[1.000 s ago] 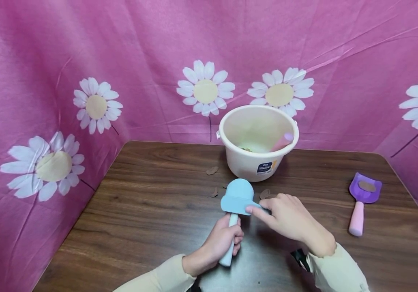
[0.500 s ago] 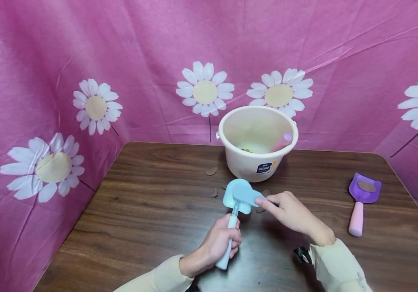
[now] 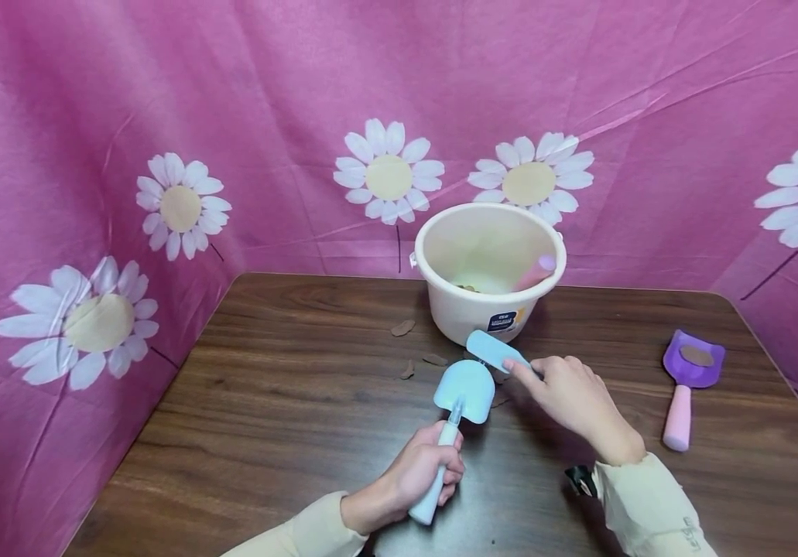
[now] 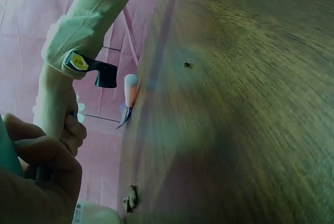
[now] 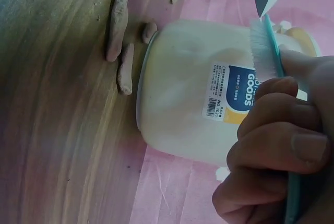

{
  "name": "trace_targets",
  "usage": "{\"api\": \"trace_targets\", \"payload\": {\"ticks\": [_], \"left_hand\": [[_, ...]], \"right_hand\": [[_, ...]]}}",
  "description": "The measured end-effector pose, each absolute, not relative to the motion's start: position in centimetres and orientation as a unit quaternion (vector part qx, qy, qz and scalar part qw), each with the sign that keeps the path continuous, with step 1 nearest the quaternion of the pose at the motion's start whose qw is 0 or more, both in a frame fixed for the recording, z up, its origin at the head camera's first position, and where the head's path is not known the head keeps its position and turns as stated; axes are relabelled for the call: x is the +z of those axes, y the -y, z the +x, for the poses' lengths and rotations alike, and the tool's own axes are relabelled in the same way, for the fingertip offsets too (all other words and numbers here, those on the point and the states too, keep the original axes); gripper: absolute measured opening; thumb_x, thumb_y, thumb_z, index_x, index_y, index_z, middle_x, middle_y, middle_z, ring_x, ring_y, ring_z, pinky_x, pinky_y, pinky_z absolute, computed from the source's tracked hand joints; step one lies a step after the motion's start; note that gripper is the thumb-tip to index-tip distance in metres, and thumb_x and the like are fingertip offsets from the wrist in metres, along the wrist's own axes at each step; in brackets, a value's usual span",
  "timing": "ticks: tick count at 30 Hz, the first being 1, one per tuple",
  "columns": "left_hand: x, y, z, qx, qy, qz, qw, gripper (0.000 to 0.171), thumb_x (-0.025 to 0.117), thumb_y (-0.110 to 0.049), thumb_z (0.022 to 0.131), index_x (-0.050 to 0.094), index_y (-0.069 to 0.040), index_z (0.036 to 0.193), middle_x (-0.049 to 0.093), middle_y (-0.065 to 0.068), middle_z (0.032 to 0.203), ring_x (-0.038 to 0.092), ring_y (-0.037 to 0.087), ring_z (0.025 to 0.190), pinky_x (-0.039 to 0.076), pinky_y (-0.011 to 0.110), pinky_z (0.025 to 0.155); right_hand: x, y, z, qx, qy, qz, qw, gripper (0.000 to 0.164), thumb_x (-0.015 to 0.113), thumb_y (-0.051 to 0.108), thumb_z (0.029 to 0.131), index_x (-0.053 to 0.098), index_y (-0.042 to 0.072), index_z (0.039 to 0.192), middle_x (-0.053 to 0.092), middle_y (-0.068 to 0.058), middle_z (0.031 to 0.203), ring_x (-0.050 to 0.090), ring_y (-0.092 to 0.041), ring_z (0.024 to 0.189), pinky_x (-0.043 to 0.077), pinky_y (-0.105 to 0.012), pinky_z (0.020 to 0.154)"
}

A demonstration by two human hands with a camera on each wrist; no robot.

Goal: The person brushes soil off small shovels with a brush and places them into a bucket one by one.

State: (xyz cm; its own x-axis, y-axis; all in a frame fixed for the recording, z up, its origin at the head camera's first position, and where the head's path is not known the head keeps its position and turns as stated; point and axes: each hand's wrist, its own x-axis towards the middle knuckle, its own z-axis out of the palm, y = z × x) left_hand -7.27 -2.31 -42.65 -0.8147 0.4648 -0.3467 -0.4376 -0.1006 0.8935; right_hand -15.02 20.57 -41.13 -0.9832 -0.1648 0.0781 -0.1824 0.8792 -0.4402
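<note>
My left hand [image 3: 440, 466] grips the white handle of a light blue toy shovel [image 3: 464, 391], whose blade points toward the bucket just above the table. My right hand [image 3: 532, 373] pinches a light blue brush [image 3: 494, 349], held just right of and beyond the blade, near the front of the cream bucket [image 3: 440, 305]. In the right wrist view the brush's white bristles [image 5: 260, 45] show beside the bucket's label [image 5: 232, 91]. The left wrist view shows only my left hand's curled fingers [image 4: 36, 182] and my right sleeve [image 4: 94, 20].
Small brown clay-like pieces [image 3: 402, 327] lie on the wooden table [image 3: 266, 418] in front of the bucket. A pink handle [image 3: 536, 271] leans inside the bucket. A purple shovel with a pink handle [image 3: 690, 371] lies at the right. Pink daisy cloth walls the table on three sides.
My right hand has lifted the brush off the blue shovel's blade and carried it right and toward the bucket. The shovel has dropped a little, nearer to me.
</note>
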Motion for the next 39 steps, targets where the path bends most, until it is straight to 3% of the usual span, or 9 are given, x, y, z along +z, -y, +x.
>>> {"api": "trace_targets", "payload": {"ticks": [9, 19, 24, 29, 36, 39], "left_hand": [[-42.3, 2.9, -7.5, 0.741, -0.602, 0.025, 0.296, 0.025, 0.044, 0.002, 0.068, 0.039, -0.01, 0.089, 0.04, -0.004, 0.055, 0.037, 0.009, 0.04, 0.034, 0.018, 0.037], [-41.1, 4.1, -8.7, 0.764, -0.587, 0.072, 0.259, 0.038, 0.041, 0.007, 0.067, 0.036, -0.007, 0.102, 0.048, -0.004, 0.064, 0.043, 0.009, 0.046, 0.039, 0.02, 0.044], [-40.3, 4.8, -9.2, 0.761, -0.585, 0.105, 0.26, 0.043, 0.043, 0.005, 0.084, 0.03, -0.005, 0.124, 0.049, -0.001, 0.074, 0.051, 0.011, 0.049, 0.048, 0.025, 0.047], [-39.5, 5.6, -9.7, 0.733, -0.618, 0.116, 0.26, 0.046, 0.043, -0.011, 0.1, 0.025, -0.023, 0.141, 0.047, 0.004, 0.076, 0.051, 0.012, 0.044, 0.049, 0.03, 0.04], [-37.6, 6.3, -10.8, 0.674, -0.707, 0.096, 0.191, 0.04, 0.046, -0.004, 0.092, 0.046, -0.02, 0.129, 0.045, 0.005, 0.064, 0.039, 0.012, 0.035, 0.036, 0.03, 0.029], [-36.8, 6.8, -11.2, 0.589, -0.791, 0.129, 0.106, 0.042, 0.049, -0.003, 0.087, 0.052, -0.019, 0.126, 0.049, 0.003, 0.063, 0.042, 0.009, 0.04, 0.041, 0.029, 0.034]], "right_hand": [[-41.1, -20.8, -14.8, 0.218, 0.972, 0.084, 0.001, 0.059, 0.043, 0.062, 0.094, 0.039, 0.018, 0.055, 0.028, 0.005, 0.053, 0.033, -0.015, 0.05, 0.028, -0.029, 0.044], [-41.4, -20.8, -14.8, 0.219, 0.972, 0.085, -0.003, 0.058, 0.043, 0.064, 0.093, 0.042, 0.02, 0.054, 0.03, 0.006, 0.052, 0.037, -0.016, 0.05, 0.03, -0.029, 0.044], [-41.4, -20.8, -14.7, 0.216, 0.973, 0.087, -0.005, 0.058, 0.043, 0.064, 0.093, 0.043, 0.021, 0.054, 0.032, 0.006, 0.051, 0.037, -0.015, 0.05, 0.03, -0.029, 0.044], [-41.4, -20.8, -14.7, 0.216, 0.972, 0.09, -0.008, 0.057, 0.042, 0.064, 0.093, 0.043, 0.021, 0.055, 0.033, 0.006, 0.051, 0.036, -0.014, 0.049, 0.029, -0.029, 0.044], [-41.4, -20.7, -14.6, 0.22, 0.971, 0.088, -0.017, 0.058, 0.042, 0.066, 0.092, 0.044, 0.022, 0.054, 0.034, 0.007, 0.051, 0.037, -0.014, 0.049, 0.03, -0.029, 0.044], [-41.4, -20.7, -14.6, 0.221, 0.971, 0.087, -0.021, 0.058, 0.042, 0.066, 0.092, 0.044, 0.022, 0.054, 0.034, 0.007, 0.051, 0.037, -0.014, 0.049, 0.03, -0.029, 0.044]]}}
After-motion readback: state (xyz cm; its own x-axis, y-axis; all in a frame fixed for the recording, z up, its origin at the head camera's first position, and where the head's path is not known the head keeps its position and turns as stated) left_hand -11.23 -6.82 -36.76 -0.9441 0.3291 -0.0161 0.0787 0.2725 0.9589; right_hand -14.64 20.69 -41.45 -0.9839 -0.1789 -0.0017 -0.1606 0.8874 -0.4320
